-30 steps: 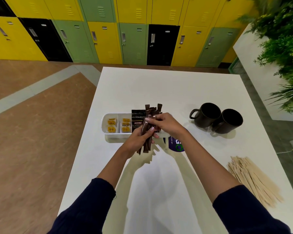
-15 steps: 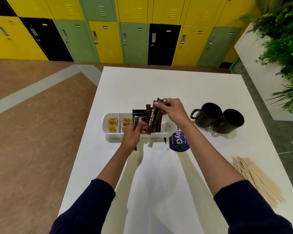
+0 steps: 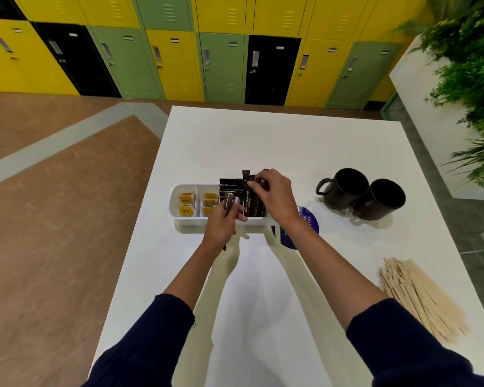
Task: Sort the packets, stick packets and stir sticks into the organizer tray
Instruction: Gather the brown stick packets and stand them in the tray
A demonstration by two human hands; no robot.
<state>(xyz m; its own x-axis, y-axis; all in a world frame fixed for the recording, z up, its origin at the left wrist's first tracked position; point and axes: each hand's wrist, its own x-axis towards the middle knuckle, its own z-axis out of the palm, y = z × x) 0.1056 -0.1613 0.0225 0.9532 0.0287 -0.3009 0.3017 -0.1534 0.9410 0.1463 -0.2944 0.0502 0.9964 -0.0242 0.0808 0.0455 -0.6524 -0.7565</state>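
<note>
While my right hand [image 3: 274, 196] pinches the tops of the brown stick packets [image 3: 250, 202] standing in the tray [image 3: 190, 222], I hold them upright so that they pack close together and leave room beside them. My left hand [image 3: 221, 226] curls round a few loose stick packets [image 3: 229, 203] just at the tray's near wall, ends up, ready, I judge, to slip into that same compartment once the bundle is steady. I have the tray lying crosswise, nearer the left edge of the table [image 3: 263, 146] than the right. Its two left compartments hold yellow tea packets [image 3: 185, 203] lying flat, which suits their squat shape, and black packets [image 3: 231, 185] stand on end between the tea and the stick packets. Slim as they are, the stick packets will likely fan out if I let go too soon. The stir sticks [image 3: 419, 297] lie heaped by the right edge toward the near corner, well apart from the tray and not yet sorted. My right hand hides the tray's right end, so I cannot tell whether a compartment is free for them. Two mugs [image 3: 344, 188] stand touching farther along the right side, and a purple disc [image 3: 309, 222] lies just beside the tray.
</note>
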